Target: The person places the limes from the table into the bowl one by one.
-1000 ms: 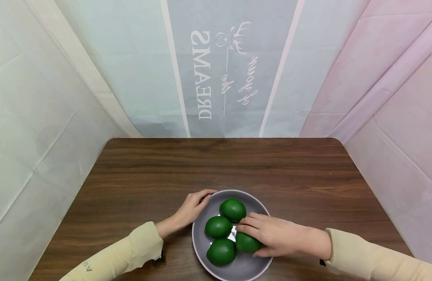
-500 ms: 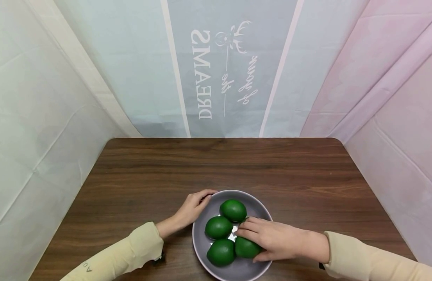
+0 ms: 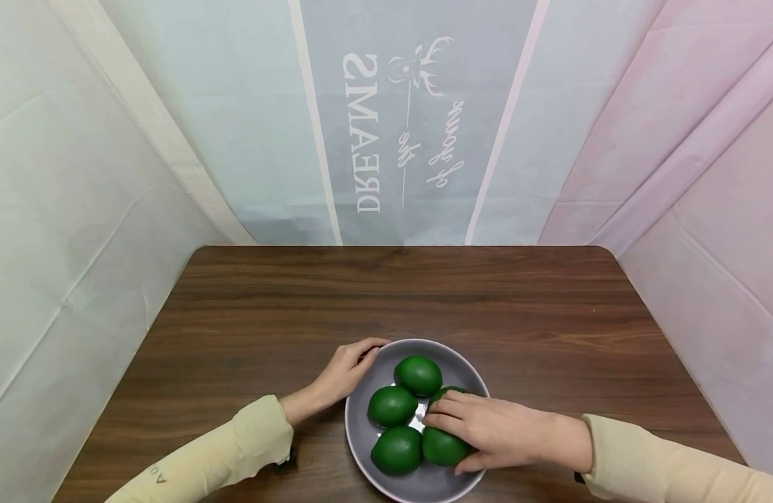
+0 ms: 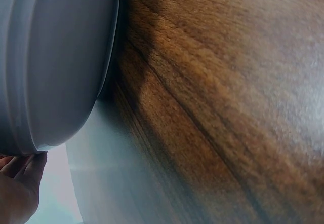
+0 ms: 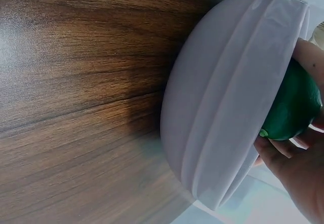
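Observation:
A round grey bowl stands near the front of the table with several green limes in it. My left hand holds the bowl by its far left rim; in the left wrist view, the fingers meet the rim. On the bowl's right side, my right hand grips a lime, fingers over its top and thumb at its near side. Part of another lime shows behind those fingers. Three more lie uncovered: a far lime, a middle lime and a near lime.
The dark wooden table reaches back to a pale blue cloth with printed lettering. Pale sheets hang along the left side and the right side.
My right hand has shifted slightly toward the near side of the bowl with its lime. Another lime has come into sight behind the fingers. The left hand stays at the rim.

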The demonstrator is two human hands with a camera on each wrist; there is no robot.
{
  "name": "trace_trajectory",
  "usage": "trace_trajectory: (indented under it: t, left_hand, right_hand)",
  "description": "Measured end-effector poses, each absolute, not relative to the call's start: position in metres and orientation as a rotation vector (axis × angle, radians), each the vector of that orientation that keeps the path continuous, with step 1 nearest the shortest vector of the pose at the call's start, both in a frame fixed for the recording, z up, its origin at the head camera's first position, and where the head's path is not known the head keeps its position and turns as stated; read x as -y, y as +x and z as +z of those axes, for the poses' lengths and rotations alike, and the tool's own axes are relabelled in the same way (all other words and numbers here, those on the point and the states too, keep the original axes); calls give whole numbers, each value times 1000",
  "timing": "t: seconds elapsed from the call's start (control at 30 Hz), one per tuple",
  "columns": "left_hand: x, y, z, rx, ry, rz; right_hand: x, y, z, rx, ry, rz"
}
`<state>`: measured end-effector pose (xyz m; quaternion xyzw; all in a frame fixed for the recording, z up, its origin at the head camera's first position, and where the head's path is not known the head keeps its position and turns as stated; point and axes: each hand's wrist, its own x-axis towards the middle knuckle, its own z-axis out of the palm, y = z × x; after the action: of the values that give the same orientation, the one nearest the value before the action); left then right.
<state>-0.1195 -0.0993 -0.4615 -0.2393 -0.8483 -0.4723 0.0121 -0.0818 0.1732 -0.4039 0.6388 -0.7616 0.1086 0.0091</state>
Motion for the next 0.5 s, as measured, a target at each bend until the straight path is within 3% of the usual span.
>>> trace_trajectory:
  t: [0.5]
  left_hand:
    - [100,-122,-455,2657,-734,-1487]
  right_hand:
    - [-172,-84,-398,2409,2056,364]
